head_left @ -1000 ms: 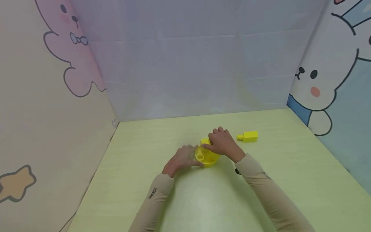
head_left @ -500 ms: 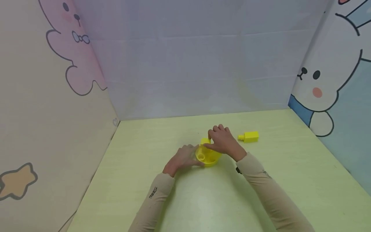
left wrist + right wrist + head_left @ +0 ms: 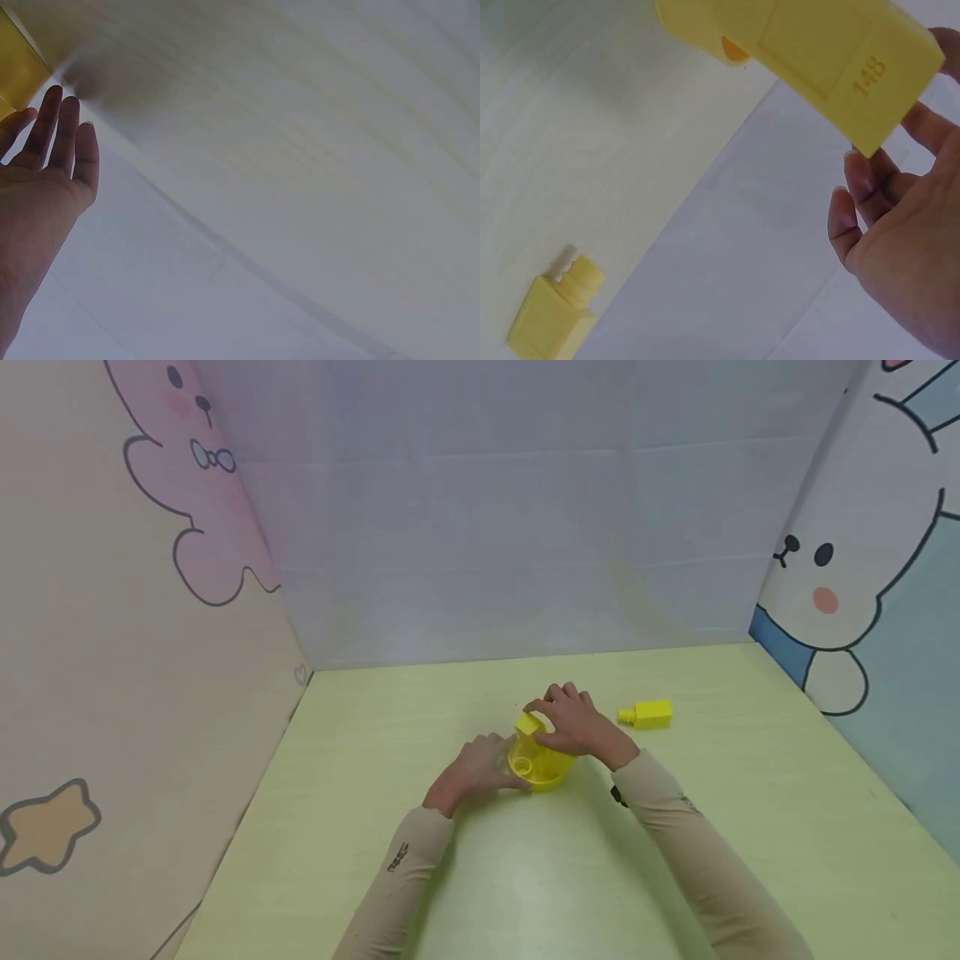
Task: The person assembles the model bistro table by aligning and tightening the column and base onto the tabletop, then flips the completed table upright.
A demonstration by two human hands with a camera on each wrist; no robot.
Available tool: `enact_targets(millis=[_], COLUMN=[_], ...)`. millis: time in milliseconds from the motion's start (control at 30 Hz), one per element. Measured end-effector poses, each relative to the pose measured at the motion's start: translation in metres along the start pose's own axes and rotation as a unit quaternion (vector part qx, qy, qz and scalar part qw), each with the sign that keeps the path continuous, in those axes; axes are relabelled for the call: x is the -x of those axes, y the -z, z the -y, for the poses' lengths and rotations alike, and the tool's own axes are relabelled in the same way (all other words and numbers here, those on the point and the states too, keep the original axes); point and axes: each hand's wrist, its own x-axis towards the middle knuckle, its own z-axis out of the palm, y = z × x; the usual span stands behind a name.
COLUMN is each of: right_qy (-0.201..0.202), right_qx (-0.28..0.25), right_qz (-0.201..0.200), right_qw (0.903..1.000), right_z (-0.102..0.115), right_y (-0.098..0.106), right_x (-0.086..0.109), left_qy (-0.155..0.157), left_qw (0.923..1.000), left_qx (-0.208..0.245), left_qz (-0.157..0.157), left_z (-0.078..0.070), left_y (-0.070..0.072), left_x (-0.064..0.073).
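Low on the table stands a round yellow bowl-like part [image 3: 551, 777], with a small ring-shaped opening visible inside it. My left hand [image 3: 474, 767] holds this part from the left, thumb on the near side and fingers on the far side. Above it is a yellow rectangular block [image 3: 529, 724], marked "148" in the right wrist view. My right hand [image 3: 576, 725] grips the block between thumb and fingers, its index finger reaching across the top. The block's lower end is hard to make out against the yellow part. In the left wrist view, the left fingers [image 3: 67, 135] lie beside a yellow surface.
A second yellow block with a narrow threaded neck [image 3: 651, 714] lies on its side to the right of my right hand. The pale table [image 3: 390, 718] meets a back curtain [image 3: 465, 527] and side walls with cartoon animals.
The block's top has turned and shows more of its faces. My right index finger has shifted left over it. The left hand keeps its hold on the bowl-like part.
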Motion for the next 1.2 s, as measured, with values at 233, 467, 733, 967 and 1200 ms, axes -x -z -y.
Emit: enact_targets(millis=[233,467,733,967,1200], right_qy=[-0.029,-0.052,-0.081,-0.028,-0.079], right_qx=[0.026,0.061,0.051,-0.011,0.011], right_qz=[-0.028,-0.051,-0.054,-0.006,-0.012], right_qw=[0.9988,0.9954,0.9940,0.9995,0.9967], right_z=[0.003,0.003,0.000,-0.004,-0.007], right_y=[-0.003,-0.008,-0.011,-0.004,-0.010], right_x=[-0.004,-0.007,-0.008,-0.009,-0.011], left_qy=[0.006,0.004,0.015,0.014,0.021], left_qw=[0.9999,1.0000,0.9999,0.9999,0.9997], left_qx=[0.001,0.003,0.005,0.008,0.012], left_qz=[0.010,0.003,0.008,0.002,0.008], left_z=[0.001,0.000,0.000,0.002,0.002], left_y=[0.000,0.000,-0.002,-0.003,-0.003], left_x=[-0.001,-0.002,-0.002,-0.001,-0.001])
